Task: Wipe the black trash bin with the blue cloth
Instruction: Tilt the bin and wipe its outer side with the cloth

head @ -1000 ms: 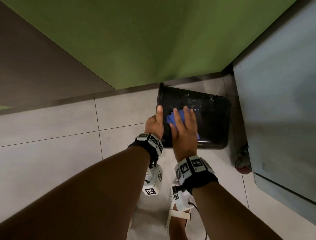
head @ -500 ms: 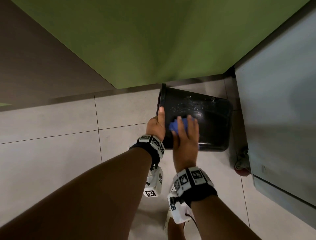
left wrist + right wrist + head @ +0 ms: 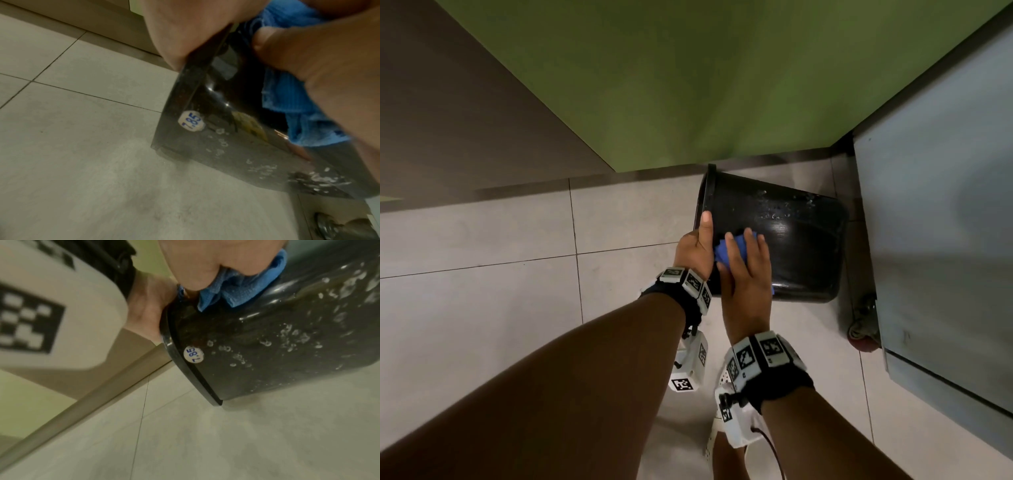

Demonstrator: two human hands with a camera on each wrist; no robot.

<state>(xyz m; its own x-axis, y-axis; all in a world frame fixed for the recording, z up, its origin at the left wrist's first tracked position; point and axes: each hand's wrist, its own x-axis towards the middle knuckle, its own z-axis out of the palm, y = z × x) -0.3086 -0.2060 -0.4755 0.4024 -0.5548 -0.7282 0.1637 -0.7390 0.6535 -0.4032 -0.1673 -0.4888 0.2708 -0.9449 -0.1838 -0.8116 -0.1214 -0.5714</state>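
Bin (image 3: 791, 240), one only, black, lies tipped on its side on the tiled floor (image 3: 482, 308), its rim to the left and its base to the right, near a grey cabinet (image 3: 935, 240) on a castor (image 3: 861, 334). It sits just in front of the green wall (image 3: 688, 85). One left hand (image 3: 695, 253) grips the rim, thumb laid along the outer wall and pointing away, the other fingers hidden behind the rim. One right hand (image 3: 748, 277) lies flat on the upper side of the bin, fingers spread and nearly straight, pressing one blue cloth (image 3: 726, 251) against the wall just beside the left hand. The cloth is bunched, with folds showing past the fingers and under the palm. White specks and droplets dot the bin's side toward the far right. One round white price sticker (image 3: 193, 354) sits just beside the rim. Each wrist wears one band of square-marked tags.
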